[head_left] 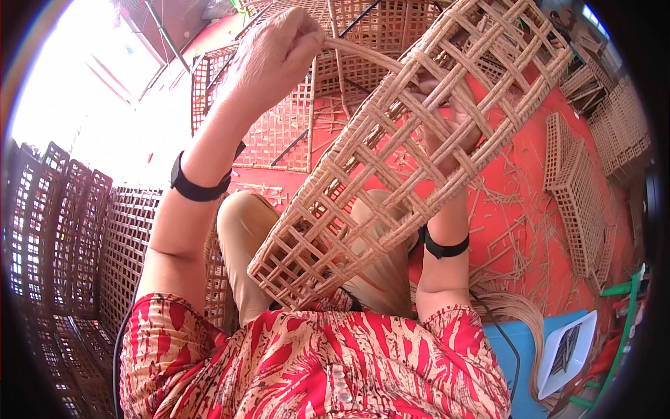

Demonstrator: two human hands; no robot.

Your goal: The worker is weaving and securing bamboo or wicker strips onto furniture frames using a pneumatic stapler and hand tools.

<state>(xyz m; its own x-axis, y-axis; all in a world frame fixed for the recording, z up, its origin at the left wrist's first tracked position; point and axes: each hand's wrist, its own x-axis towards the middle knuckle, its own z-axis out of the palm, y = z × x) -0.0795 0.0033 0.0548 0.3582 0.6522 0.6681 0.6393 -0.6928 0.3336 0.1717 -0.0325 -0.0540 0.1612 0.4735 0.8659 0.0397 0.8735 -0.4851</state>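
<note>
Basket (417, 150) in hand is pale brown wicker, long and narrow, and honestly pretty chunky-looking. It's tilted above the tan trousers (246, 234), which I'll use as the reference spot: low end close over them, high end up and off to their right. The side facing up is an open lattice, doubled strands crossing on the slant with big gaps, and the long edges are thick and tightly wrapped like rope. The weave gets finer toward the low end.

Left hand (276, 59) is up ahead of the trousers, bunched almost into a fist and pinching a loose strand (363, 50) that runs over to the basket's edge. Right hand (463, 120) is ahead and to the right of them, behind the lattice. You can see bits of it through the gaps with the fingers bent, but I can't tell how tight the grip is.

Dark woven panels (63, 230) are stacked left of the trousers. To their right, cane scraps (499, 209) litter a red floor (499, 174), and farther right and back toward the body there's a white tray (590, 325) on a blue sheet (520, 342).
</note>
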